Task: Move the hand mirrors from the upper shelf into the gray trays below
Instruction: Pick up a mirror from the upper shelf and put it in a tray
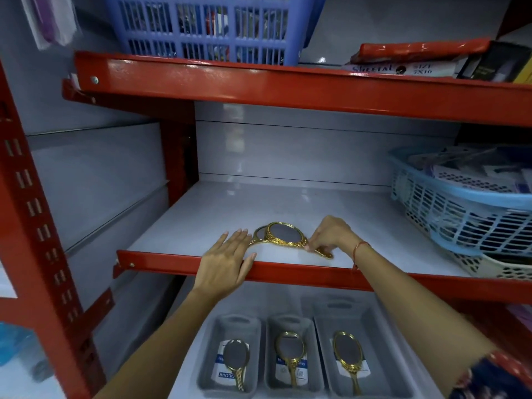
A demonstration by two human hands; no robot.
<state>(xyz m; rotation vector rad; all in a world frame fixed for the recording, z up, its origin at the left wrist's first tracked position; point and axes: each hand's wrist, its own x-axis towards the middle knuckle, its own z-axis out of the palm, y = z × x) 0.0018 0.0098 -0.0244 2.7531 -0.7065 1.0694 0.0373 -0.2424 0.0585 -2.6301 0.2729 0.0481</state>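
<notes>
Two gold-framed hand mirrors lie overlapped near the front of the white upper shelf (259, 203). The top mirror (285, 233) has its handle pointing right, and my right hand (331, 234) pinches that handle. The lower mirror (260, 233) peeks out on the left, its handle beside the fingertips of my left hand (227, 263). That hand lies flat and open on the red shelf edge (316, 273). Below stand three gray trays: left (207, 341), middle (270, 326), right (374, 341). Each holds one mirror: (236, 355), (290, 348), (345, 351).
A light blue basket (460, 214) full of packets sits on a cream basket (501, 269) at the shelf's right end. On the top shelf are a blue-violet basket (207, 27) and flat packages (417, 59). A red slotted upright (37, 226) stands at the left.
</notes>
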